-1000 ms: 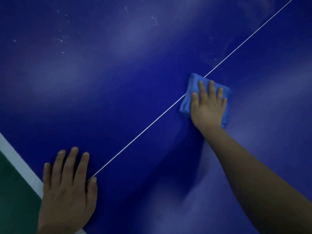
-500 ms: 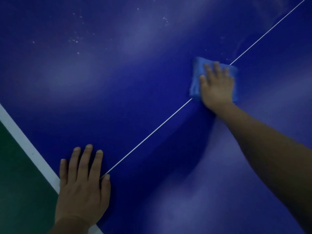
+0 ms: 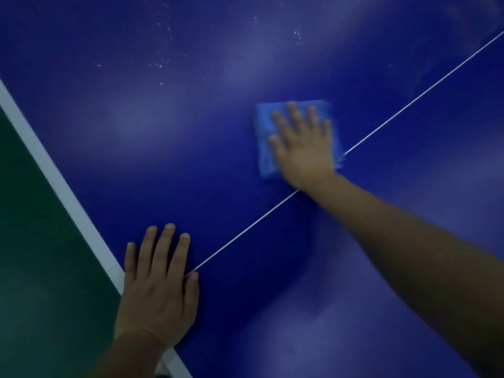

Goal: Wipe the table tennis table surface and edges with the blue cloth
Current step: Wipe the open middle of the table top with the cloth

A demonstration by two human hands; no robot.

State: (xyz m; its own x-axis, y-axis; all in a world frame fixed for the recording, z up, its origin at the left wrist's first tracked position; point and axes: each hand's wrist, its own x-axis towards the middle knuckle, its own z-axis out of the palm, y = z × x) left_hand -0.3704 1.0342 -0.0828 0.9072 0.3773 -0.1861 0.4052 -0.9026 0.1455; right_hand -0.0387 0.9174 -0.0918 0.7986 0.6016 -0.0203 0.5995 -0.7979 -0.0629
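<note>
The dark blue table tennis table (image 3: 191,148) fills most of the view, with a thin white centre line (image 3: 245,227) running diagonally across it. My right hand (image 3: 302,143) presses flat, fingers straight, on the folded blue cloth (image 3: 266,148), which lies on the surface just left of the centre line. My left hand (image 3: 161,285) rests flat on the table beside its white edge stripe (image 3: 62,184), with the fingers spread and the thumb touching the end of the centre line.
White specks of dust (image 3: 161,64) dot the far part of the table, with more (image 3: 298,36) further right. Beyond the white edge stripe at the left lies green floor (image 3: 32,241).
My right hand has slid the cloth leftward, off the centre line onto the table's left half. The view shifted, so the table edge and my left hand sit further right in the frame.
</note>
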